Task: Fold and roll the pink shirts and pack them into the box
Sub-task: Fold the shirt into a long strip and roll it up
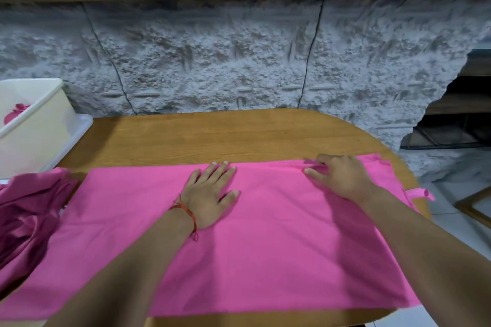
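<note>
Head view, single camera.

1. A pink shirt (265,233) lies spread flat across the wooden worktop (212,135), long side left to right. Its far edge runs just under both hands.

2. The left hand (210,194) rests palm down near the middle of the far edge. Its grip is spread, fingers straight and holding nothing. Judged purpose: to pin the cloth so it does not slide.

3. The right hand (342,175) sits further right on the same edge. Its grip is curled and pinches a narrow raised fold of the fabric, thumb lying along the cloth. Judged purpose: to turn or straighten the edge ahead of folding.

4. The box (34,125), pale plastic, stands at the far left, apart from the shirt. One rolled shirt (16,114) shows inside it.

5. A crumpled heap of darker pink cloth (26,215) lies at the left, overlapping the spread shirt's end.

6. Assessment: folding is at an early stage; rolling not yet begun.
</note>
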Demonstrator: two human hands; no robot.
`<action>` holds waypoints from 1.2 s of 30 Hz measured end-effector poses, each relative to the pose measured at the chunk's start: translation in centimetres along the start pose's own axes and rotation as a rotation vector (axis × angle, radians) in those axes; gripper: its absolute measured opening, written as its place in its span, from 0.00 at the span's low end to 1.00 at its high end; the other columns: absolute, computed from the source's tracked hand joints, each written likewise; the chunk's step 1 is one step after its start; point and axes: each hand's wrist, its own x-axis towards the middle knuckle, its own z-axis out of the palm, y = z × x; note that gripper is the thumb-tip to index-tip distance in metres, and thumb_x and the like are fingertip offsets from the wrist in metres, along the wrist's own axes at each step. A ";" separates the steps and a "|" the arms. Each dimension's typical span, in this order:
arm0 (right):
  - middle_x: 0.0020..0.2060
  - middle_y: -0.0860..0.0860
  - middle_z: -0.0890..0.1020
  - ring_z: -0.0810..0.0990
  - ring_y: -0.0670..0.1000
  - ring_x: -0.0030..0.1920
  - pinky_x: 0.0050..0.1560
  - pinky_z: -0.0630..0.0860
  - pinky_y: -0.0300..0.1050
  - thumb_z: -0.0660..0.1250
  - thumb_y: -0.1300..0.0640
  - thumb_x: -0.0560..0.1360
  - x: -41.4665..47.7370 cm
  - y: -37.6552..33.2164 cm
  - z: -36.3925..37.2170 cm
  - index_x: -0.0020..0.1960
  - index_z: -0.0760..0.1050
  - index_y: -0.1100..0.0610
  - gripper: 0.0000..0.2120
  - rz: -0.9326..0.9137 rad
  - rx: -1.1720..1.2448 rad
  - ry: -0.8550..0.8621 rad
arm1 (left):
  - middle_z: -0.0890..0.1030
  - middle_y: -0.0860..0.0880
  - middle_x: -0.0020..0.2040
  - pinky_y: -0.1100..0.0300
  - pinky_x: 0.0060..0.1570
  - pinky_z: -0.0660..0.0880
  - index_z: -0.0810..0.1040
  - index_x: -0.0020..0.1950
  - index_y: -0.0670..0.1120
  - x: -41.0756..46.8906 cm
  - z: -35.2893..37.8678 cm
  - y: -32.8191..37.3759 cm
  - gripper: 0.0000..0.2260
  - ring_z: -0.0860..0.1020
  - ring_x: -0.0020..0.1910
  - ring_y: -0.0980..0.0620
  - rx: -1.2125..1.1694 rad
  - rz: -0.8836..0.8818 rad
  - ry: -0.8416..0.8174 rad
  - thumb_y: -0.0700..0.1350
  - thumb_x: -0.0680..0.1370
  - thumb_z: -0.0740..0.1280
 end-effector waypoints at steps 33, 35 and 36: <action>0.42 0.36 0.84 0.81 0.37 0.43 0.44 0.72 0.34 0.74 0.52 0.79 -1.2 13.7 -0.6 0.46 0.81 0.40 0.07 0.354 0.677 0.338 | 0.78 0.60 0.51 0.50 0.57 0.70 0.73 0.50 0.57 11.9 0.7 11.4 0.04 0.72 0.53 0.53 -0.361 0.040 0.253 0.54 0.84 0.61; 0.43 0.34 0.84 0.81 0.36 0.44 0.43 0.72 0.37 0.73 0.50 0.79 -0.9 13.7 -0.5 0.46 0.81 0.40 0.05 0.342 0.619 0.326 | 0.79 0.59 0.51 0.49 0.57 0.70 0.71 0.50 0.56 12.1 0.7 11.5 0.06 0.73 0.56 0.52 -0.326 0.019 0.247 0.54 0.85 0.60; 0.43 0.34 0.84 0.81 0.36 0.45 0.43 0.72 0.37 0.73 0.50 0.79 -0.7 13.8 -0.5 0.46 0.81 0.40 0.05 0.332 0.590 0.322 | 0.78 0.59 0.51 0.50 0.56 0.69 0.69 0.50 0.56 12.2 0.6 11.6 0.06 0.73 0.56 0.51 -0.309 0.011 0.238 0.55 0.85 0.59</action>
